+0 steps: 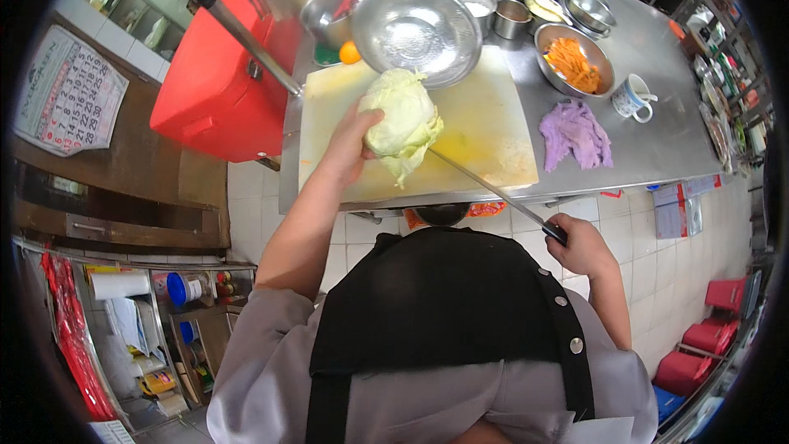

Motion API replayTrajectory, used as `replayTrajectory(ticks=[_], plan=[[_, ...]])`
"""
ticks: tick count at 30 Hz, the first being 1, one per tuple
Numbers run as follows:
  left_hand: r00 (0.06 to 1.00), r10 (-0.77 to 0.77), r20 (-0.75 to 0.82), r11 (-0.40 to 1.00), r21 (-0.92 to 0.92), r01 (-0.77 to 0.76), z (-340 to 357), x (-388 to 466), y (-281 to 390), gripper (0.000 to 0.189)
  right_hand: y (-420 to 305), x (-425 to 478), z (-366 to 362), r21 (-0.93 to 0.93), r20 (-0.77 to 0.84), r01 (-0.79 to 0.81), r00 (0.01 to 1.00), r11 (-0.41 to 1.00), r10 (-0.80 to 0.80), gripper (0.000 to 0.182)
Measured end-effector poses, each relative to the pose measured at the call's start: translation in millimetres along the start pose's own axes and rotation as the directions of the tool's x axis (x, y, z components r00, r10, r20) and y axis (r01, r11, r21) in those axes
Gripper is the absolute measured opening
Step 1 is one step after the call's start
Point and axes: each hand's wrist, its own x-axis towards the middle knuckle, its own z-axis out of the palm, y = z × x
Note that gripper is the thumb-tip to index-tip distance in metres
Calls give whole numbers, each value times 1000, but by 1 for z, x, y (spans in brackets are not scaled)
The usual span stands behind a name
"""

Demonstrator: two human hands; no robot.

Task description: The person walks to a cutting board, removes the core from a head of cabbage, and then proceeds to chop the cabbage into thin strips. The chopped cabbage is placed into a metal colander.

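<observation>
My left hand (356, 139) grips a pale green head of lettuce or cabbage (402, 117) from its left side, above a stained cutting board (487, 111). Some of its outer leaves hang loose at the lower edge. In my right hand (578, 244) is the black handle of a long kitchen knife (487, 184). The blade slants up and left across the table's front edge, its tip by the lower right of the head; whether they touch I cannot tell. Just behind the head, a large steel bowl (419, 31) rests partly on the board.
On the steel table (659, 129), a purple cloth (577, 134), a patterned mug (632, 98) and a bowl of orange strips (573, 60) stand to the right. Several steel containers (513, 17) and bottles fill the back. A red cooler box (212, 83) is at the left.
</observation>
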Motion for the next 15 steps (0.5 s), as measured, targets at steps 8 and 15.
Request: replayTrajectory(ticks=[8, 15], plan=[[822, 437, 365, -29, 919, -393, -48, -9, 5, 91, 2, 6, 20, -11, 2, 81, 997, 997, -81, 33], [823, 519, 230, 318, 842, -435, -33, -23, -3, 100, -2, 5, 23, 70, 48, -25, 999, 997, 22, 29]])
